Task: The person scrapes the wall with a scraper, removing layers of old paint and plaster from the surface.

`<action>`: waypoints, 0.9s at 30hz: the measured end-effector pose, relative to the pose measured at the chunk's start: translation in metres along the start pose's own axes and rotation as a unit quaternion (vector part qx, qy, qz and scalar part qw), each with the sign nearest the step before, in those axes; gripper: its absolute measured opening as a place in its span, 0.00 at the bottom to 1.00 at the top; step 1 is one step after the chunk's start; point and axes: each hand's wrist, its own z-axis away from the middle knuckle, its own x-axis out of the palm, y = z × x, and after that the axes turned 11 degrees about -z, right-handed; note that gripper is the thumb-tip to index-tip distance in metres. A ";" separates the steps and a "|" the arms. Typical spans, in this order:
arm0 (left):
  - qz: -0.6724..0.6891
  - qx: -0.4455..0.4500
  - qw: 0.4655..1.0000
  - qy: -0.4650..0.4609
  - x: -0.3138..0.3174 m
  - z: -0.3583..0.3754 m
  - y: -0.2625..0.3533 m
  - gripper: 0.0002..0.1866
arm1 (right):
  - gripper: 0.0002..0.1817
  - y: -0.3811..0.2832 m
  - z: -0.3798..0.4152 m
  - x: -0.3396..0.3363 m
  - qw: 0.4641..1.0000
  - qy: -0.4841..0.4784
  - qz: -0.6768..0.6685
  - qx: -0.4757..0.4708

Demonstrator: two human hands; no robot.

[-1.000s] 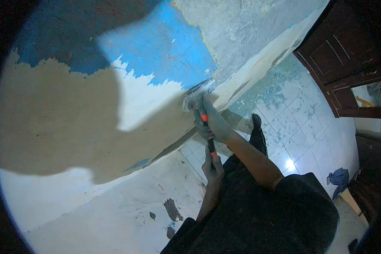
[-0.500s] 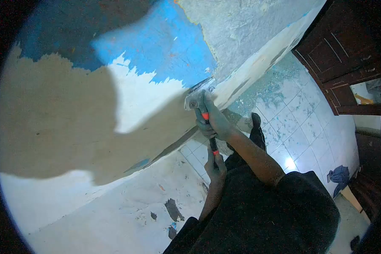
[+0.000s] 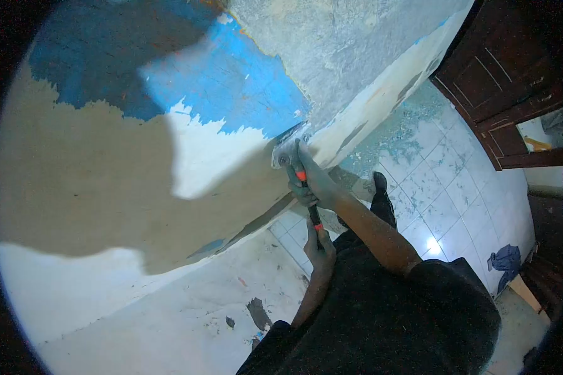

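A scraper with a wide metal head and a black and red handle lies against the wall. Its blade edge touches the wall where blue paint, a pale coating and bare grey plaster meet. My right hand is wrapped round the upper handle just below the head, the thumb lying along it. Lower down, my left hand grips the handle's end. Both hands look dusty. Blue paint with a jagged lower border shows above the pale coating, and rough grey plaster lies to its right.
Flakes and dust are scattered over the tiled floor on the right. A dark wooden cabinet stands at the upper right, and a dark cloth lies below it. My shoe is near the wall's base.
The view has shifted slightly, so the wall's paint edges appear lower and further left. Both hands still hold the scraper, which has moved only a little.
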 end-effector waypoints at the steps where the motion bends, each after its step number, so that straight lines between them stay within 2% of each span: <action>1: 0.025 -0.020 0.999 -0.006 -0.001 -0.001 0.002 0.24 | 0.35 -0.001 -0.001 -0.001 1.000 -0.004 -0.011 0.006; 2: 0.051 -0.041 0.998 -0.012 -0.002 0.001 0.003 0.24 | 0.35 0.001 -0.002 -0.003 1.000 -0.005 -0.020 0.013; 3: -0.049 0.022 0.999 0.007 -0.003 0.003 0.006 0.24 | 0.35 0.002 0.001 -0.005 0.999 -0.026 -0.015 0.036; 6: -0.040 0.033 0.999 0.004 0.003 0.006 0.000 0.25 | 0.35 -0.001 0.003 -0.004 0.998 -0.042 -0.023 0.036; 7: -0.043 0.038 0.998 0.023 0.008 0.006 -0.008 0.26 | 0.35 0.001 0.000 -0.003 1.000 -0.013 0.003 0.000; 8: -0.045 0.035 0.998 0.025 0.008 0.009 -0.014 0.26 | 0.35 0.006 -0.004 -0.006 1.000 -0.014 0.002 0.004; 10: 0.055 -0.019 0.998 -0.006 0.008 0.007 -0.014 0.26 | 0.36 0.004 -0.006 -0.002 0.999 -0.032 -0.023 0.004; 12: 0.041 -0.006 0.999 0.007 0.014 0.004 -0.023 0.26 | 0.36 0.000 0.000 -0.005 0.999 -0.032 -0.022 0.030; 14: 0.114 0.018 0.993 0.026 0.018 0.002 -0.015 0.24 | 0.37 -0.001 -0.002 -0.008 0.998 -0.043 0.006 0.035; 15: 0.042 0.051 0.997 0.040 0.019 0.003 -0.003 0.24 | 0.37 -0.005 0.001 -0.006 0.998 -0.027 0.016 0.050; 19: -0.020 0.091 0.994 0.060 0.018 0.002 -0.009 0.23 | 0.35 0.000 -0.004 -0.010 0.999 -0.042 -0.019 0.028; 22: -0.044 0.061 0.995 0.063 0.020 0.001 -0.009 0.23 | 0.34 -0.002 -0.002 -0.009 1.000 -0.021 -0.001 0.018; 23: -0.059 0.052 0.997 0.021 0.015 0.002 -0.008 0.23 | 0.35 0.001 -0.004 -0.015 0.998 -0.062 -0.011 0.017; 24: -0.057 0.050 0.997 0.022 0.012 0.001 -0.011 0.23 | 0.35 0.004 -0.007 -0.016 0.998 -0.061 -0.009 0.020; 26: -0.042 0.092 0.994 0.027 0.008 -0.003 -0.015 0.23 | 0.36 0.007 -0.010 -0.018 0.998 -0.044 -0.035 0.038; 27: -0.054 0.079 0.995 0.018 0.003 -0.006 -0.016 0.23 | 0.37 0.006 -0.008 -0.014 0.996 -0.070 -0.033 0.042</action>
